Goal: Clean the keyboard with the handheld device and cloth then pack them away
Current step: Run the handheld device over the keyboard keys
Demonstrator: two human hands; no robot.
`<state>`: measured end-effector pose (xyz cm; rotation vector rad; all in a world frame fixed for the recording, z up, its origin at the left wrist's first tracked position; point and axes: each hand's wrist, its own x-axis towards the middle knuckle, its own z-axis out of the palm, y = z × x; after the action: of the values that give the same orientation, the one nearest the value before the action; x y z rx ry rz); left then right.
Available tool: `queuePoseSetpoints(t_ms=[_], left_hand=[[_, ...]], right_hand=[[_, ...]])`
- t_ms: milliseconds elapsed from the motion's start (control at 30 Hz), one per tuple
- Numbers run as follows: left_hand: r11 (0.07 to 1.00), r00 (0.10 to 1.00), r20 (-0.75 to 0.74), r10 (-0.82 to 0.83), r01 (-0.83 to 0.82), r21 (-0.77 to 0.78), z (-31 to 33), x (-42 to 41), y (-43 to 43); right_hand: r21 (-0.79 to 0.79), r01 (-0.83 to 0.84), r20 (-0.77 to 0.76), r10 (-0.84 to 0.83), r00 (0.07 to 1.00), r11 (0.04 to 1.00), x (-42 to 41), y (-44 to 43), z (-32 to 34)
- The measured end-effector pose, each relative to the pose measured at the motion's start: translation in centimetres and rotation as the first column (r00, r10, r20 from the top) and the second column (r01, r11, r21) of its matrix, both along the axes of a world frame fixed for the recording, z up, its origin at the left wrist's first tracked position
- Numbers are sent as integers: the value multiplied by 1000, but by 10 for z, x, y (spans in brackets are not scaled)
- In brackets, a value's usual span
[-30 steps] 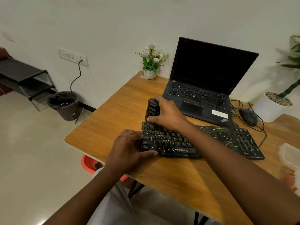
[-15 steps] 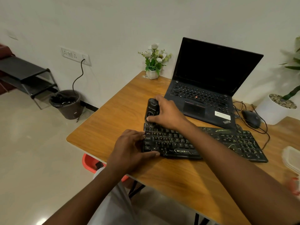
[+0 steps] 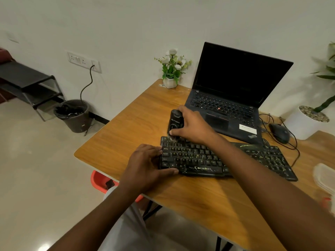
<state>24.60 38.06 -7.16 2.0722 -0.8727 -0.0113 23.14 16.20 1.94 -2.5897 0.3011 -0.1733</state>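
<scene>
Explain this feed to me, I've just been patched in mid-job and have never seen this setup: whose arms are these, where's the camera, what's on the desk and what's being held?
There is no machine here: a person is working with two bare hands, and the single camera sits on their head, looking forward and down. The left hand rests on the left end of the black keyboard, apparently steadying it. The right hand grips a small black handheld device, held roughly upright with its lower end on the keyboard's top-left keys. All this sits on a wooden table. Behind the keyboard is an open laptop with a dark screen, a small flower pot to its left and a wired mouse to its right. A clear plastic container is partly cut off at the right edge. I see no cloth in this picture.
</scene>
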Motion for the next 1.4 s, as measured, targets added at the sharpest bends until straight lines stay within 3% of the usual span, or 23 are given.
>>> queuePoseSetpoints(t_ms=[300, 567, 800, 1100, 1400], left_hand=[[1000, 1000, 29, 2, -2, -3, 0, -1, 0], [1000, 999, 42, 3, -3, -6, 1, -1, 0], [1000, 999, 49, -11, 11, 0, 2, -1, 0], [1000, 999, 46, -5, 5, 17, 1, 0, -1], [999, 998, 59, -3, 0, 44, 1, 0, -1]], right_hand=[[64, -106, -63, 110, 992, 992, -22, 0, -1], [-8, 42, 18, -42, 999, 999, -18, -13, 3], [19, -48, 2, 48, 999, 999, -21, -2, -1], [-29, 102, 19, -102, 995, 994, -41, -35, 3], [47, 31, 16, -32, 999, 998, -46, -20, -5]])
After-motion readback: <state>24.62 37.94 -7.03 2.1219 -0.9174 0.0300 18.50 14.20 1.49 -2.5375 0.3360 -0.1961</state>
